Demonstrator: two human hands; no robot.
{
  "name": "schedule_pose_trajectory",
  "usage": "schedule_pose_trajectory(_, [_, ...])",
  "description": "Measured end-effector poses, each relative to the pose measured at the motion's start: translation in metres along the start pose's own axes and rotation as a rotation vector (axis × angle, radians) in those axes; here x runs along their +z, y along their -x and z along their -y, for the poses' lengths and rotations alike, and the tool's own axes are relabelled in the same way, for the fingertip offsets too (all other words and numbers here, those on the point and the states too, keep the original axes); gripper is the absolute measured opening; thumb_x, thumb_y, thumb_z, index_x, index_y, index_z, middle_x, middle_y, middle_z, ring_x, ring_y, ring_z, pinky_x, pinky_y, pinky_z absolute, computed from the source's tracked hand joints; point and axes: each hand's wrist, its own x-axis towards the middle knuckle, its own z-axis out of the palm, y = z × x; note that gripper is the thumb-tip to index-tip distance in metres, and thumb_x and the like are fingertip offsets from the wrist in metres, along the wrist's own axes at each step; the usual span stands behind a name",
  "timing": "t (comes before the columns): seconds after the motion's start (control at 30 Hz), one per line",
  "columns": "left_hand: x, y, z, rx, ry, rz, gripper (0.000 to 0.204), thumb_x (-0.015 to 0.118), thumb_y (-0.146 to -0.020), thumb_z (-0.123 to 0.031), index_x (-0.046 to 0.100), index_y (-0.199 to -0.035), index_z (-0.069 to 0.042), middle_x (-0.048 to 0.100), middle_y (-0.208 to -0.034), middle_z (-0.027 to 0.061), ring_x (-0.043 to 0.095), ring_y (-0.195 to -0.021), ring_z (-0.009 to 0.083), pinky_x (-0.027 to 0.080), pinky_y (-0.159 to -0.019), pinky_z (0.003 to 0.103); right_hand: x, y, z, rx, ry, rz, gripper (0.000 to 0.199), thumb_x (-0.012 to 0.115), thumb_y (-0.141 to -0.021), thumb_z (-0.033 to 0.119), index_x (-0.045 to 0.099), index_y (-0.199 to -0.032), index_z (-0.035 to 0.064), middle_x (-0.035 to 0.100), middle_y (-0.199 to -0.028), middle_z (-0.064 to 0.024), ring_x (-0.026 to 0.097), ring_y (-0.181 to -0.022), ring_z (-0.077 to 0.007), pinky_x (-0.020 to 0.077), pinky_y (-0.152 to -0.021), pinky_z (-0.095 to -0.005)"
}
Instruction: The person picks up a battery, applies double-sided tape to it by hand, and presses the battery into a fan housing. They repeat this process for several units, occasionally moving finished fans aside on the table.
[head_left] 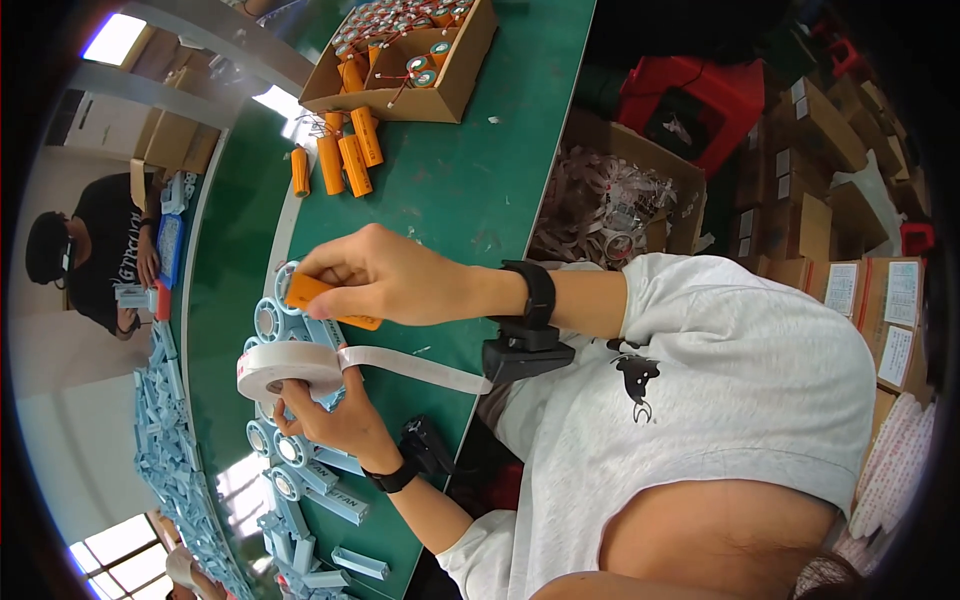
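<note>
Orange cell (325, 297) sits pinched in our right hand (400, 275) at table centre; our left hand (340, 415) grips the white tape roll (290, 367) just below, at six o'clock, strip drawn out. We judge wrapping barely begun; loose cells (345, 155) wait at twelve o'clock

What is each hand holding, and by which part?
Right hand pinches an orange battery at one end; left hand holds the white tape roll from beneath.

Open cardboard box (440, 95) at table's far end, white-labelled cartons (860, 290) right
</note>
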Motion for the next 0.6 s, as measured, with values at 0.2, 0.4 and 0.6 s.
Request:
schedule_pose_trajectory(0.2, [0.009, -0.002, 0.006, 0.200, -0.085, 0.108, 0.047, 0.077, -0.056, -0.015, 0.054, -0.093, 0.005, 0.059, -0.081, 0.0125, 0.052, -0.078, 0.0245, 0.028, -0.088, 0.041, 0.011, -0.018, 0.010, -0.012, 0.402, 0.114, 0.026, 0.059, -0.081, 0.010, 0.056, -0.097, -0.0091, 0.063, -0.085, -0.0123, 0.060, -0.077, -0.0145, 0.0458, -0.066, -0.0259])
schedule_pose_trajectory(0.4, [0.003, -0.006, -0.009, 0.222, -0.074, 0.181, 0.046, 0.076, -0.056, -0.016, 0.055, -0.091, 0.005, 0.060, -0.079, 0.0141, 0.055, -0.077, 0.0251, 0.026, -0.088, 0.042, 0.023, -0.013, -0.013, -0.038, 0.130, -0.085, 0.021, 0.056, -0.080, 0.004, 0.057, -0.096, -0.0093, 0.063, -0.082, -0.0125, 0.060, -0.074, -0.0162, 0.0464, -0.069, -0.0276])
schedule_pose_trajectory(0.6, [0.013, -0.013, -0.031, 0.104, 0.024, 0.206, 0.044, 0.077, -0.055, -0.018, 0.056, -0.086, 0.005, 0.059, -0.072, 0.0130, 0.054, -0.068, 0.0257, 0.030, -0.078, 0.037, 0.021, -0.015, -0.008, -0.037, -0.273, -0.360, 0.024, 0.056, -0.079, 0.002, 0.055, -0.099, -0.0106, 0.062, -0.090, -0.0154, 0.061, -0.078, -0.0193, 0.0476, -0.074, -0.0283])
